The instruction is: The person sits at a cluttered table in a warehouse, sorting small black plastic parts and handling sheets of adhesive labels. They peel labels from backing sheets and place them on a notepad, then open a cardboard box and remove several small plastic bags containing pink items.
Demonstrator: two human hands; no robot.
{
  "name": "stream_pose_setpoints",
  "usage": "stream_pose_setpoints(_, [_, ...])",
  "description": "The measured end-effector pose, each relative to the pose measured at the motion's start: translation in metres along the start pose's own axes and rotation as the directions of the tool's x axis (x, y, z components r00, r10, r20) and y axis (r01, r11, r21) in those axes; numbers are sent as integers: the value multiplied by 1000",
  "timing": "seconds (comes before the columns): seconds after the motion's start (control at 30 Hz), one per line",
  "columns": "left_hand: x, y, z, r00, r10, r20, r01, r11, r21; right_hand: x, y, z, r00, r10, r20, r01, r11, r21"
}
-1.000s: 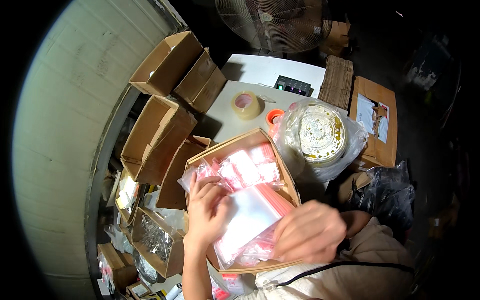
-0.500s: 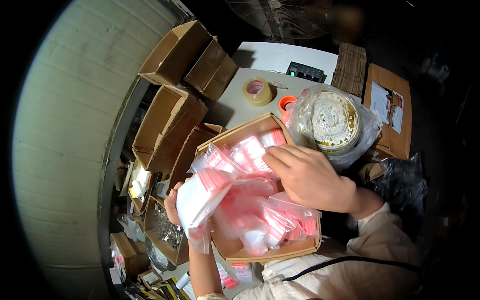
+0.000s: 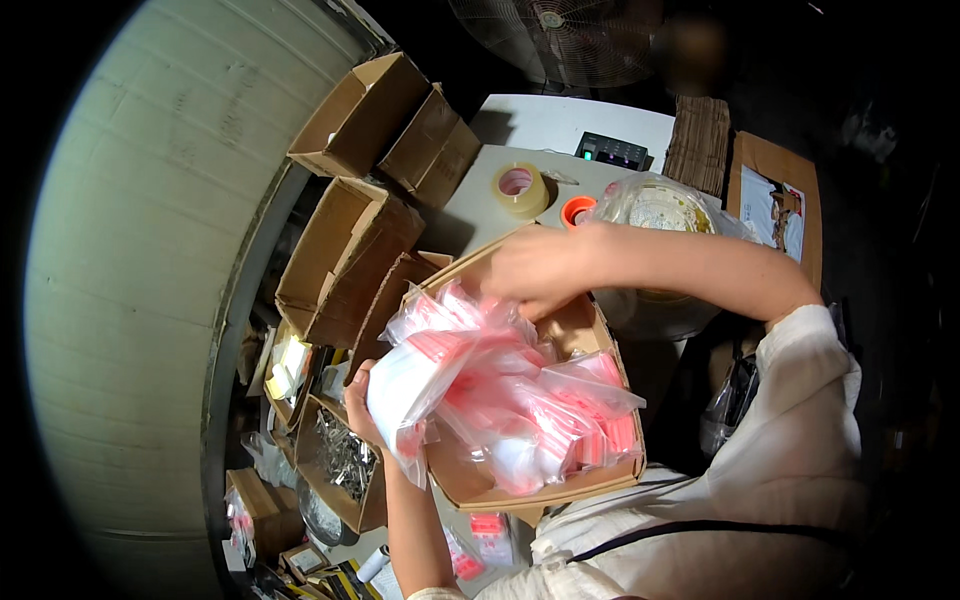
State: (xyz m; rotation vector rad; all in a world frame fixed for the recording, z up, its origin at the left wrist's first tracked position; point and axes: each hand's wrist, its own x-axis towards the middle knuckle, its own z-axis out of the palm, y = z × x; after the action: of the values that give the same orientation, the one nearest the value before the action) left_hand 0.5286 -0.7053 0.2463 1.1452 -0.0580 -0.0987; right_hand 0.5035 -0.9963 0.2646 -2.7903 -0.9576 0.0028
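Observation:
A shallow cardboard box point(image 3: 535, 492) is tilted in front of me, heaped with clear zip bags point(image 3: 570, 420) that have pink-red bands. A whitish bundle of zip bags point(image 3: 400, 392) sticks out over its left side. My left hand point(image 3: 360, 405) is closed at the bundle's outer edge; most of the fingers are behind the plastic. Across the box reaches my right arm, and my right hand point(image 3: 535, 268) is down at its far end among the bags. Its fingers are bent downward, blurred and partly hidden.
Open cardboard boxes point(image 3: 345, 250) stand at the left, one holding small metal pieces point(image 3: 345, 455). Beyond are a clear tape roll point(image 3: 518, 190), an orange ring-shaped roll point(image 3: 577, 211), a black device point(image 3: 612, 150) and a plastic-wrapped round object point(image 3: 668, 208). Stacked flat cardboard point(image 3: 698, 145) lies at the back right.
My right hand has moved left and away from me, into the far end of the box. Its forearm now crosses before the plastic-wrapped round object. My left hand stays at the bundle.

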Motion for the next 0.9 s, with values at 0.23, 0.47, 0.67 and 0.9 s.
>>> stream_pose_setpoints(0.23, [0,-8,-2,978,133,-163,-145,988,-60,-7,19,-9,971,185,-148,-84,852,517])
stream_pose_setpoints(0.47, [9,-13,-21,992,106,-65,-106,994,0,3,27,-10,862,400,-310,74,507,859])
stream_pose_setpoints(0.67, [9,-8,-21,996,9,94,-5,999,-52,-11,31,-8,862,449,-235,147,221,964])
stream_pose_setpoints(0.9, [-2,4,-10,998,-64,-17,55,945,-323,-51,-41,-6,912,-63,-404,303,767,565])
